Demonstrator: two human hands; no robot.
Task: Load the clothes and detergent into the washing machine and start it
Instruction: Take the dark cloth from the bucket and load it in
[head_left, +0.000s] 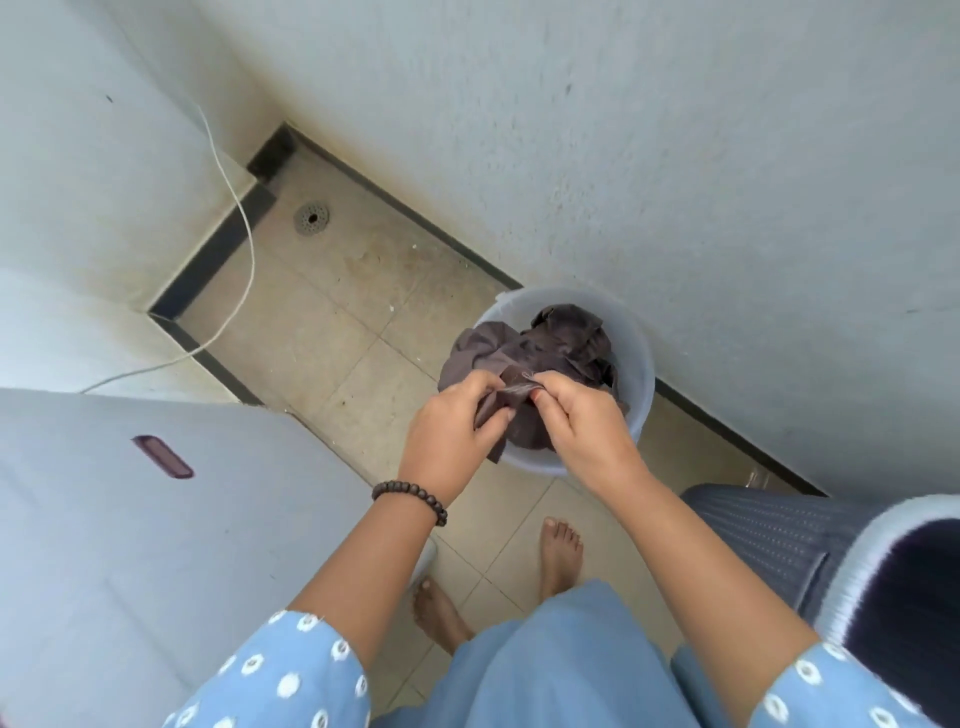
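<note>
While pinched, dark brown cloth (524, 358) crumples.

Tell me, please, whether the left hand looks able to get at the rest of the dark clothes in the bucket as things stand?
Probably yes. The left hand already pinches the dark clothes just over the open bucket, as does the right hand; nothing covers the pile, though it would have to release its pinch first.
</note>
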